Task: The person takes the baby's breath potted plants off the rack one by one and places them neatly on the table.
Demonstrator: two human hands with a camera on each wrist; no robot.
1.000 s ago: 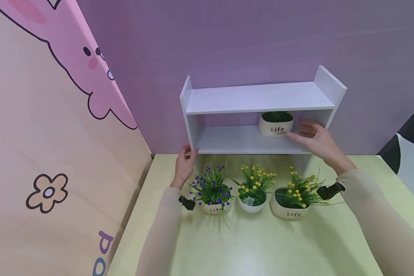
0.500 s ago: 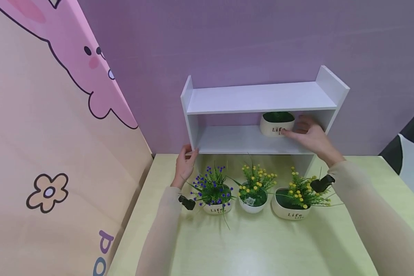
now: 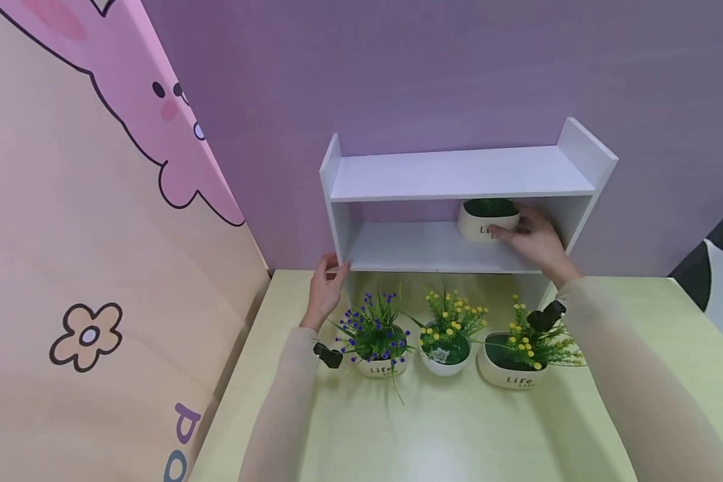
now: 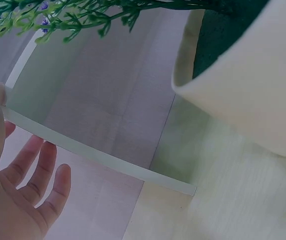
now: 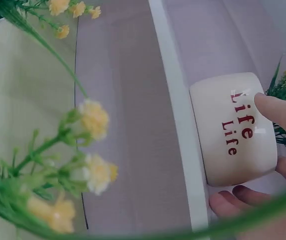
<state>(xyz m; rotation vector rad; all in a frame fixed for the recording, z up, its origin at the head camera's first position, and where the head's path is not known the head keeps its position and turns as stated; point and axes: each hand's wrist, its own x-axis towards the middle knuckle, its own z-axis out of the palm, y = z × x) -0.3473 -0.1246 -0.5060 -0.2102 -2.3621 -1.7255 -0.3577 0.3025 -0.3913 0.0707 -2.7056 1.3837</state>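
A cream oval flowerpot (image 3: 472, 229) lettered "Life" stands on the middle board of a white shelf unit (image 3: 458, 175), towards its right side. My right hand (image 3: 539, 246) holds this pot, thumb on the lettered front and fingers round the right end. In the right wrist view, the thumb presses the pot's face (image 5: 232, 130), and greenery shows behind it. My left hand (image 3: 325, 292) grips the shelf's left side panel near the middle board. The left wrist view has the thumb over the panel's edge (image 4: 103, 156) and the fingers on its outer side.
Three potted artificial plants stand in front of the shelf: a purple-flowered one (image 3: 373, 338), a yellow-flowered one in a round white pot (image 3: 442, 367), and a yellow-flowered one in a cream pot (image 3: 512, 378). They rest on a pale table (image 3: 422, 435) against a purple wall (image 3: 434, 73).
My right hand has moved left from beside the pot and closed round its right end. My left hand stays on the side panel. The head view has shifted slightly.
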